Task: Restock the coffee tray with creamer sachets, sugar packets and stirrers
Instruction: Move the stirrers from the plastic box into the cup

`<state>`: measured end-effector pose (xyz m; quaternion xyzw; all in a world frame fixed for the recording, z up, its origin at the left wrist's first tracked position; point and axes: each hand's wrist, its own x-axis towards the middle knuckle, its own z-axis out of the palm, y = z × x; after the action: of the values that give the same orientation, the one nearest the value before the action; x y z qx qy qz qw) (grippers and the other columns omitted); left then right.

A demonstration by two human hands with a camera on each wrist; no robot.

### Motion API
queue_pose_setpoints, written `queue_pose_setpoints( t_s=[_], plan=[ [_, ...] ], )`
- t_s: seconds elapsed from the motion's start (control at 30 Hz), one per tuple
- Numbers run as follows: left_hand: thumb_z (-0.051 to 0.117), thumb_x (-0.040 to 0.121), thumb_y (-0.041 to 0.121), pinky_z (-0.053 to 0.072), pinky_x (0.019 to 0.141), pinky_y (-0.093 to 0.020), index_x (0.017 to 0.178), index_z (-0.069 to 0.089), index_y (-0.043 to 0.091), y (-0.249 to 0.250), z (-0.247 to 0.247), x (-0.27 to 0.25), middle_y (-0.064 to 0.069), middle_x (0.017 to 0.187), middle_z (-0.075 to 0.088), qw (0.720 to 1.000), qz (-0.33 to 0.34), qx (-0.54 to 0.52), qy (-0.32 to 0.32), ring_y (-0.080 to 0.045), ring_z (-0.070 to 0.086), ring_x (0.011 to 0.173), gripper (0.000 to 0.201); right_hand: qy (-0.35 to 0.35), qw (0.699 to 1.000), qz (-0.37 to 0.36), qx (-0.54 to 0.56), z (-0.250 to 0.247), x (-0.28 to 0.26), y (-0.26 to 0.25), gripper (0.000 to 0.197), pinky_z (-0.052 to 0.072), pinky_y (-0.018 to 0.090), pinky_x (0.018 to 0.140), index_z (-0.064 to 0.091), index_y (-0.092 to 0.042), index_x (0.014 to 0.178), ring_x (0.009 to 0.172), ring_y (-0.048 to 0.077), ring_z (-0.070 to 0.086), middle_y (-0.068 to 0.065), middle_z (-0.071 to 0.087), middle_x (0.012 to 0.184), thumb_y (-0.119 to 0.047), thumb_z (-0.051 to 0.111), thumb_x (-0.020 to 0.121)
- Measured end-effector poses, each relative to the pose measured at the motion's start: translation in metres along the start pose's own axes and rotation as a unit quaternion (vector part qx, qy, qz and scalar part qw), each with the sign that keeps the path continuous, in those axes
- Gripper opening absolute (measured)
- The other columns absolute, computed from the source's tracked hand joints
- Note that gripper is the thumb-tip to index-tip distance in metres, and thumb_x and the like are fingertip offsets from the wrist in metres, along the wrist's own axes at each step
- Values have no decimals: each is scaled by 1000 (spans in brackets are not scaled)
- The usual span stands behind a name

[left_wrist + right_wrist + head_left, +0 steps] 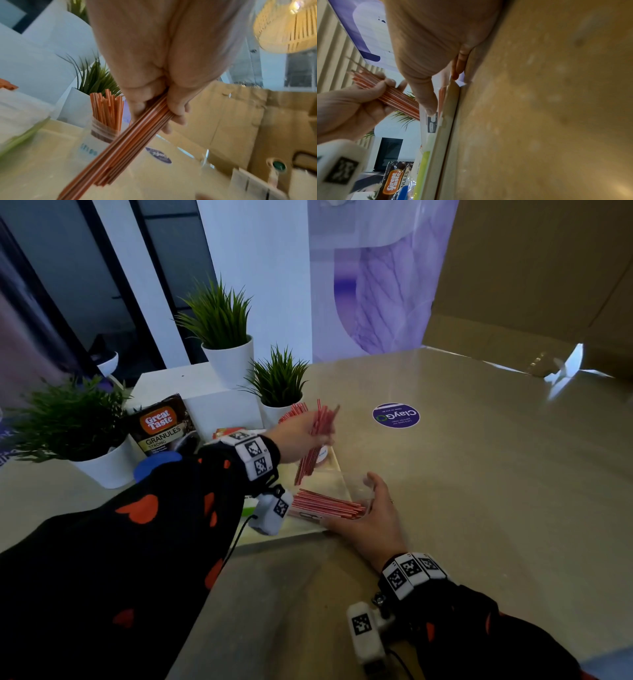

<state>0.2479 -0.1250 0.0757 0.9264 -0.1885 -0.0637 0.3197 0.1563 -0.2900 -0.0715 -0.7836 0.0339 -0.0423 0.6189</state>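
Left hand clenched round a bundle of red stirrers, raised above the tray; right hand at the tray's near corner, fingers seemingly loosely cupping the clear packet of stirrers lying inside

Coffee station in a shop or office lobby. A beige speckled counter carries 3 white-potted artificial grass plants at its far left edge, a dark "Great Taste Granules" coffee pouch, a round purple "ClayGo" sticker; purple printed wall panel behind.
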Motion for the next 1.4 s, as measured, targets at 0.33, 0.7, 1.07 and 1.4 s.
queue_pose_setpoints(
  t_s=[0.33, 0.7, 1.07, 1.4],
  plan=[
    [50, 102, 9, 54, 97, -44, 104, 57, 16, -3, -42, 48, 2, 100, 72, 925, -15, -285, 251, -12, 68, 98, 11, -6, 1000, 11, 10, -4, -3, -6, 132, 60, 37, 92, 24, -41, 151, 103, 7, 68, -17, 52, 136, -45, 99, 43],
    [61, 95, 24, 47, 83, -32, 108, 61, 12, -41, 1, 78, -2, 104, 68, 971, -114, -76, 196, -22, 64, 98, 18, -9, 1000, 10, 22, -6, -7, -10, 124, 60, 33, 88, 27, -38, 150, 93, 2, 70, -21, 59, 120, -35, 99, 49],
    [71, 86, 14, 52, 69, -26, 128, 49, 34, -41, -13, 67, 3, 86, 70, 926, -56, -115, 355, -11, 67, 79, 52, 1, 1000, 9, 6, -2, -4, -4, 129, 58, 40, 94, 25, -46, 148, 109, 8, 65, -24, 49, 138, -48, 98, 42],
    [36, 107, 37, 38, 109, -39, 144, 49, 14, -39, -3, 64, -11, 147, 51, 976, -100, 167, 93, -29, 45, 135, 46, -9, 1000, 23, 7, -4, -4, -8, 128, 60, 36, 89, 24, -45, 148, 99, 7, 69, -13, 59, 127, -46, 98, 44]
  ],
)
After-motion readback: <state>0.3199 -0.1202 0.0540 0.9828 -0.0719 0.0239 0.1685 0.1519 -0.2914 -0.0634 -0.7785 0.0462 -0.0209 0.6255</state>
